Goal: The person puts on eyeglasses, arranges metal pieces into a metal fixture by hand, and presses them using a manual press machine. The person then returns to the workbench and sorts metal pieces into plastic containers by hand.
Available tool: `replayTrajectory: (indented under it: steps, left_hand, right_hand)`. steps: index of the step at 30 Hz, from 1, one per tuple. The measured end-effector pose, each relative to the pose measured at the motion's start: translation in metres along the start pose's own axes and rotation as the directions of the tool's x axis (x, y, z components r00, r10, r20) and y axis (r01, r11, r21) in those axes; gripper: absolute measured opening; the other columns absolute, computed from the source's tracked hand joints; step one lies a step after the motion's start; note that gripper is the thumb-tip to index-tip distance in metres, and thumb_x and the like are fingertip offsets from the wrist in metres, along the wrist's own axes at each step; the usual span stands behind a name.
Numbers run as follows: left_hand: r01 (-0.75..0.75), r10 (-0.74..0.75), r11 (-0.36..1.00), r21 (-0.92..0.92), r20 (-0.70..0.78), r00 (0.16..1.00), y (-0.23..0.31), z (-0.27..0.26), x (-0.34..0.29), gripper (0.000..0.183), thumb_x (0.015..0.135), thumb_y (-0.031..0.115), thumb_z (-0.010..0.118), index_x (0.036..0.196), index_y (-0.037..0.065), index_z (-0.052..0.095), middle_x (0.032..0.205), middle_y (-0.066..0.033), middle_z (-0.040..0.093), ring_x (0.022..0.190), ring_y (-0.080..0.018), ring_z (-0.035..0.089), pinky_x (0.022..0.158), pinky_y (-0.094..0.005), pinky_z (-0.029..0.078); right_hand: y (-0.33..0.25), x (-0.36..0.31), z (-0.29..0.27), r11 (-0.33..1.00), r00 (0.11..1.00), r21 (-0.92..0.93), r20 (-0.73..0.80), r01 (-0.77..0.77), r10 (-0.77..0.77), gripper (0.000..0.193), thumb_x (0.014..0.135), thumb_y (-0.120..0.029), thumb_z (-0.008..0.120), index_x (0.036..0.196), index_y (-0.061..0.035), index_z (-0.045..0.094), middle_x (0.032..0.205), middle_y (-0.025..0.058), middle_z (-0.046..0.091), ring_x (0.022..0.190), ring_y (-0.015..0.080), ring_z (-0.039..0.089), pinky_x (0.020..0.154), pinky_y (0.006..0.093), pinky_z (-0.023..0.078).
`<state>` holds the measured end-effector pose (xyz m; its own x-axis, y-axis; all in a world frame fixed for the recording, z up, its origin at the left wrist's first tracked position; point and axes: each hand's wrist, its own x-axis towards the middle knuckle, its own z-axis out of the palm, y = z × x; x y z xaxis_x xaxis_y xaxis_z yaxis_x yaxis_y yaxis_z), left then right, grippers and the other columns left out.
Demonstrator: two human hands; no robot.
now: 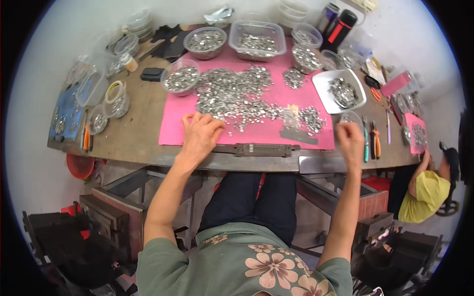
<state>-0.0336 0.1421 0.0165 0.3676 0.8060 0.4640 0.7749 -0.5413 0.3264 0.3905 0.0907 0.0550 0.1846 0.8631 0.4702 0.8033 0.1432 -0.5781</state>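
It's fairly bright in here, a soft, even light, seemingly from above, that whitens the wall [405, 34] and leaves only faint shadows on the counter [133, 118]. The heaped metal pieces [232, 96] throw back small, hard glints. Below, things sink into gloom. The right hand [349, 141] is smeared by blur; the left hand [200, 130] looks crisper. Toward the rim straight edges bow, and the corners go black, fringed blue at upper right.

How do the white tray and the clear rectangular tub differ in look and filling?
The white tray is opaque; the rectangular tub is see-through. In the white tray, silvery pieces leave some bottom bare; in the rectangular tub, they spread nearly wall to wall. Both are uncovered.
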Motion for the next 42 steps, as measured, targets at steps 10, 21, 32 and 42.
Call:
replayTrajectory:
  steps: [10,21,32,42]
  left_hand:
    - [-0.202,0.198,0.979,0.019,0.125,0.972,-0.011,-0.003,0.017,0.007,0.087,0.013,0.071,0.092,0.012,0.066,0.088,-0.0027,0.058,0.095,-0.0244,0.055,0.098,-0.0494,0.035]
    - [-0.108,0.108,0.952,-0.288,-0.016,0.994,0.048,0.012,-0.006,0.003,0.09,0.011,0.067,0.092,0.01,0.065,0.091,-0.0037,0.063,0.093,-0.0231,0.059,0.094,-0.0422,0.035]
    - [-0.189,0.185,0.935,-0.3,-0.042,0.982,0.066,0.035,-0.008,0.011,0.085,0.008,0.07,0.092,0.008,0.063,0.091,-0.0038,0.06,0.091,-0.023,0.057,0.091,-0.0415,0.036]
    - [-0.068,0.074,0.938,-0.339,0.003,0.997,0.073,0.031,-0.008,0.013,0.083,0.008,0.071,0.093,0.008,0.064,0.091,-0.0052,0.06,0.091,-0.0246,0.057,0.101,-0.0456,0.035]
  right_hand:
    - [-0.027,-0.041,0.049,0.987,0.978,0.14,0.201,-0.081,0.051,0.007,0.086,-0.001,0.07,0.093,0.0,0.068,0.08,0.0112,0.062,0.071,0.0226,0.064,0.065,0.0339,0.05]
    - [-0.032,-0.043,0.056,0.992,0.985,0.118,0.169,-0.036,0.015,0.012,0.081,-0.005,0.078,0.09,-0.0009,0.07,0.081,0.0098,0.061,0.073,0.0224,0.064,0.066,0.0345,0.051]
    - [-0.025,-0.045,0.06,0.997,0.992,0.042,0.113,0.058,-0.063,0.007,0.086,0.0,0.069,0.089,0.0009,0.063,0.081,0.0132,0.06,0.074,0.0296,0.06,0.068,0.0397,0.048]
    - [-0.074,-0.072,0.09,0.956,0.986,0.282,0.116,0.083,-0.12,0.006,0.087,-0.003,0.069,0.091,-0.004,0.065,0.095,0.0067,0.067,0.093,0.0259,0.06,0.085,0.0373,0.041]
